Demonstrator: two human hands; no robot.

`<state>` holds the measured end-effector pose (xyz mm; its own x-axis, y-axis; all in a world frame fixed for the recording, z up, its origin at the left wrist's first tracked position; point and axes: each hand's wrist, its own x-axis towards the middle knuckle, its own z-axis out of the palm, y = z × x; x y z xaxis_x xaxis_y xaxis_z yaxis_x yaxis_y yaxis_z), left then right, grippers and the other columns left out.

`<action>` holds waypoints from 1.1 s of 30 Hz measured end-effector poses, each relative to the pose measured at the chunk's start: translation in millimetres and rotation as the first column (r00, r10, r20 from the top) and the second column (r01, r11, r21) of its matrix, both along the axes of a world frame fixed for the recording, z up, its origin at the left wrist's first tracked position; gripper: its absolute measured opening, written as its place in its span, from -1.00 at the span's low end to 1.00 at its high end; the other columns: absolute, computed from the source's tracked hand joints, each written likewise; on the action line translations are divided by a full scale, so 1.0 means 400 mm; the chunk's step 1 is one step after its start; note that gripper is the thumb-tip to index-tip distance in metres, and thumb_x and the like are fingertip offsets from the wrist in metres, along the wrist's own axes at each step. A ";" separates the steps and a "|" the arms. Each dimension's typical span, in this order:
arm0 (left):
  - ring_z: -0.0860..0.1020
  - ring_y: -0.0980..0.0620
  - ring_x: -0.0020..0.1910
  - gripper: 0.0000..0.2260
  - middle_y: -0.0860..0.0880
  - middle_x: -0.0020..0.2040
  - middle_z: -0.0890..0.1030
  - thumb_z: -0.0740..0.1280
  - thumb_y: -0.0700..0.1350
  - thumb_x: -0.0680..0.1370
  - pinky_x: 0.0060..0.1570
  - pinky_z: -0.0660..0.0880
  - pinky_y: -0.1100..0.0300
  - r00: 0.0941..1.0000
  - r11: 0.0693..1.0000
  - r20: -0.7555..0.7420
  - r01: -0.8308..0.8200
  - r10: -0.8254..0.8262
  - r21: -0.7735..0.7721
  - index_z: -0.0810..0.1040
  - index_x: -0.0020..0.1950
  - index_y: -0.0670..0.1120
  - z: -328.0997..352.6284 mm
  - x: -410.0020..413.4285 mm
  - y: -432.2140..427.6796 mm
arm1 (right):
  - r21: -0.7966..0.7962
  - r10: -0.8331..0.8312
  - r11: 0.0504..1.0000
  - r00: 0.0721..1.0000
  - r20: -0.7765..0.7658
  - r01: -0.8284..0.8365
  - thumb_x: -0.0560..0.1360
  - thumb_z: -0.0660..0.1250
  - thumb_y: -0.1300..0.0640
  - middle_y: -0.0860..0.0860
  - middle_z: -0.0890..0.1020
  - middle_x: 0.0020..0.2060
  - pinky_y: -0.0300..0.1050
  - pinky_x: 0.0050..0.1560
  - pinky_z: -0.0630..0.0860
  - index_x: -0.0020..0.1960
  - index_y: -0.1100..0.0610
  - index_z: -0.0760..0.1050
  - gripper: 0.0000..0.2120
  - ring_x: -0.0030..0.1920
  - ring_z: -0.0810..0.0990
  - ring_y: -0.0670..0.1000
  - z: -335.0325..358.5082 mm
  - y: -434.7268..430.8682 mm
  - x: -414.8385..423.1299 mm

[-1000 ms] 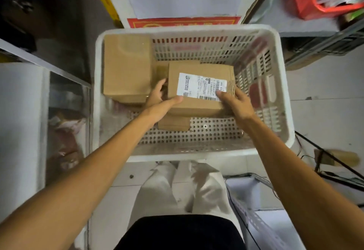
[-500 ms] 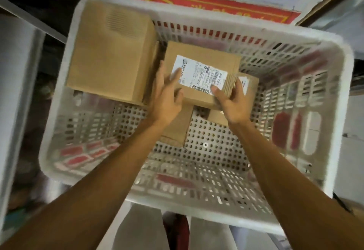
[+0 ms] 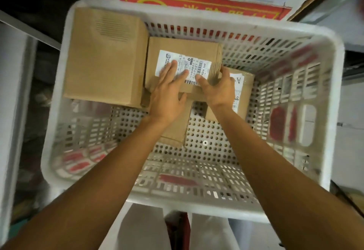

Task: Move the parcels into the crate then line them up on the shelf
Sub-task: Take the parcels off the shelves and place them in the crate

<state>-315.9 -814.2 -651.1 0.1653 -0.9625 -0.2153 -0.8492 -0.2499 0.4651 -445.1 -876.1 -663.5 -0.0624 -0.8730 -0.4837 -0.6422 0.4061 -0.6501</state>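
Observation:
A white perforated crate [image 3: 197,204] fills the view. In its far left corner stands a large plain cardboard parcel [image 3: 104,56]. Beside it lies a smaller labelled parcel [image 3: 183,50], stacked on other parcels. My left hand [image 3: 167,94] lies flat on its label with straight fingers. My right hand [image 3: 218,88] holds its near right corner, thumb on top. Under it, a flat brown parcel [image 3: 177,129] sticks out toward me, and another labelled parcel [image 3: 240,90] shows at the right.
A red and white sign [image 3: 197,3] stands behind the crate. Shelf edges [image 3: 13,92] run along the left, and a grey surface [image 3: 350,72] lies at the right. My light trousers [image 3: 143,230] show below the crate's near rim.
The labelled parcel has gone down onto the other parcels next to the large one. My left hand slid from its side onto its top. The camera moved closer over the crate.

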 end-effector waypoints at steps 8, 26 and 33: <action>0.28 0.05 0.44 -0.56 0.04 0.47 0.33 0.24 -0.13 0.60 0.39 0.27 0.08 0.918 0.968 -0.393 0.149 -0.060 0.200 0.28 0.48 0.04 0.289 0.032 -0.011 | 0.091 0.230 0.971 0.971 -0.069 -0.223 0.57 0.24 0.04 0.12 0.52 0.28 -0.05 0.19 0.44 0.37 0.12 0.40 -0.61 0.24 0.50 0.12 0.309 0.012 0.051; 0.41 -0.08 0.34 -0.60 -0.08 0.39 0.42 0.25 -0.06 0.61 0.28 0.38 0.06 0.932 0.920 0.032 -0.350 0.361 -0.176 0.32 0.45 0.05 1.057 0.686 0.283 | -0.438 0.828 0.421 0.534 -0.172 -0.794 0.58 0.26 -0.07 0.10 0.37 0.42 -0.11 0.33 0.30 0.48 0.07 0.28 -0.47 0.40 0.37 0.13 1.101 0.057 0.570; 0.40 -0.09 0.37 -0.54 -0.09 0.40 0.42 0.31 -0.13 0.58 0.31 0.31 0.12 0.743 0.686 -0.021 -0.628 0.669 -0.367 0.32 0.47 0.01 1.233 0.704 0.610 | -0.495 0.970 0.236 0.235 0.066 -0.836 0.61 0.16 -0.11 0.03 0.21 0.52 -0.08 0.39 0.23 0.54 -0.02 0.16 -0.46 0.49 0.23 0.10 1.212 0.249 0.709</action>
<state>-34.3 -570.3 -157.9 0.7770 -0.6116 0.1492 -0.5816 -0.6066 0.5420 -161.4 -776.7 -178.5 0.9551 -0.2961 0.0088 -0.1682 -0.5662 -0.8069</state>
